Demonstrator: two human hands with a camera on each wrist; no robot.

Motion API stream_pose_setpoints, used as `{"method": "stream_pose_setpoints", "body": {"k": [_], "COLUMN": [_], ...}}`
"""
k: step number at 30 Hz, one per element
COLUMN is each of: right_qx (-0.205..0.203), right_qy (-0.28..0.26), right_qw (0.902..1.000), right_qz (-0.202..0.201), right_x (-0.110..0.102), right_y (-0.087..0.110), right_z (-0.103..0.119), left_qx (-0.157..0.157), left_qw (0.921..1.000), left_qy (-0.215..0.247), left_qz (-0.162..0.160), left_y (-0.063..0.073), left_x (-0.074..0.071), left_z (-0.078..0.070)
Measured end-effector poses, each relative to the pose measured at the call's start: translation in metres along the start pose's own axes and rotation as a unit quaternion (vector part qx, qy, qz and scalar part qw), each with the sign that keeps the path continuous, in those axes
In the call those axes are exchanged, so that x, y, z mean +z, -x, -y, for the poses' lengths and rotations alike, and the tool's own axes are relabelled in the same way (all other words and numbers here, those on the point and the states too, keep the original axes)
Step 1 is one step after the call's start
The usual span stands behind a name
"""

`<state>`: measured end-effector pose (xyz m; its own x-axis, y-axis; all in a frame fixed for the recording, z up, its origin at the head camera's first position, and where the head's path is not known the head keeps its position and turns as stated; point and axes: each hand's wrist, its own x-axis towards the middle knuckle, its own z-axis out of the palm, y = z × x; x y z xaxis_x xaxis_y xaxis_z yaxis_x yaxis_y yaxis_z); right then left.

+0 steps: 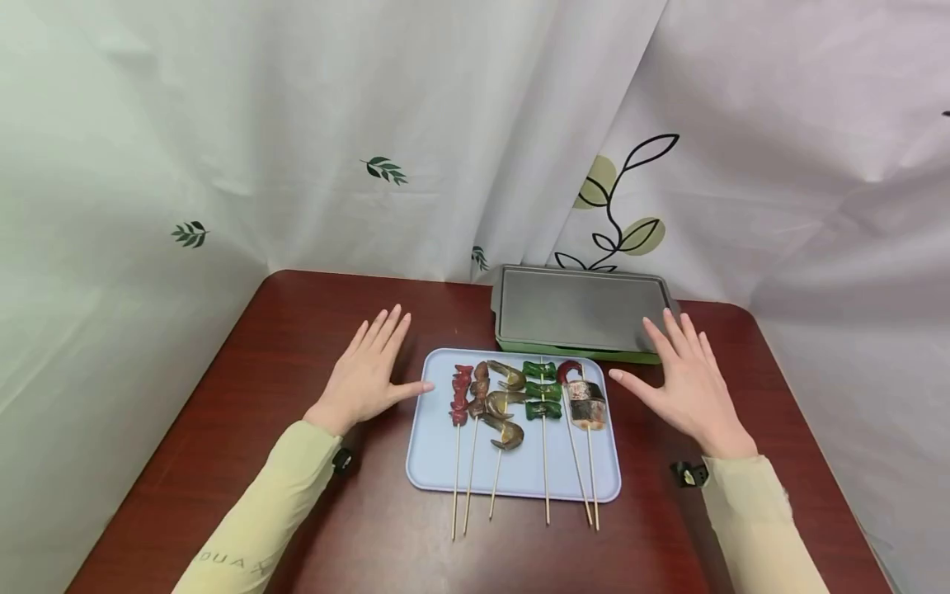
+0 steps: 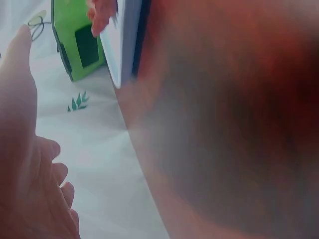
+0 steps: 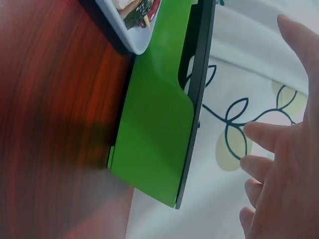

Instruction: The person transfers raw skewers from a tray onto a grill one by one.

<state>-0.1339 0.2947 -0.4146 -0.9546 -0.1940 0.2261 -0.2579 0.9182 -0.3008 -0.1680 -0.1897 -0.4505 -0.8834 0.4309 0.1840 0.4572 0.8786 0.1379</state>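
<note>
A pale blue tray (image 1: 438, 450) lies on the table between my hands, with several skewers side by side on it. From left to right there are dark red pieces (image 1: 460, 396), brown pieces (image 1: 480, 389), grey-brown curled pieces (image 1: 508, 403), folded green pieces (image 1: 543, 391), a red curled piece (image 1: 567, 370) and dark-skinned chunks (image 1: 589, 404). My left hand (image 1: 361, 375) is spread, its thumb overlapping the tray's left edge in the head view. Fingers spread, my right hand (image 1: 693, 388) hovers right of the tray, fingertips overlapping the griddle's corner. Both hands hold nothing.
Behind the tray stands a rectangular griddle (image 1: 579, 309) with a dark flat top and green base (image 3: 154, 114). The stick ends jut past the tray's front edge. A white curtain (image 1: 312, 140) with leaf prints hangs behind the reddish-brown table (image 1: 223, 412).
</note>
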Motion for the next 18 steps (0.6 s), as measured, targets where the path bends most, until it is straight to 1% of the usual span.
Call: {"method": "stream_pose_setpoints", "body": {"k": [4, 7, 12, 18], "right_qx": [-0.008, -0.016, -0.024, -0.032], "right_qy": [-0.004, -0.008, -0.009, -0.009], "right_qw": [0.9999, 0.9998, 0.9996, 0.9994], "right_qz": [-0.005, -0.01, -0.011, -0.01], "right_x": [0.0, 0.0, -0.003, -0.005], "right_y": [0.003, 0.005, 0.01, 0.016], "right_z": [0.003, 0.006, 0.01, 0.018], "left_qx": [0.014, 0.027, 0.059, 0.093], "left_qw": [0.9998, 0.9995, 0.9981, 0.9955], "left_qy": [0.004, 0.007, 0.011, 0.012], "left_qz": [0.013, 0.013, 0.01, 0.014], "left_y": [0.009, 0.017, 0.031, 0.048], "left_x": [0.005, 0.01, 0.018, 0.023], "left_z": [-0.009, -0.017, -0.031, -0.047]}}
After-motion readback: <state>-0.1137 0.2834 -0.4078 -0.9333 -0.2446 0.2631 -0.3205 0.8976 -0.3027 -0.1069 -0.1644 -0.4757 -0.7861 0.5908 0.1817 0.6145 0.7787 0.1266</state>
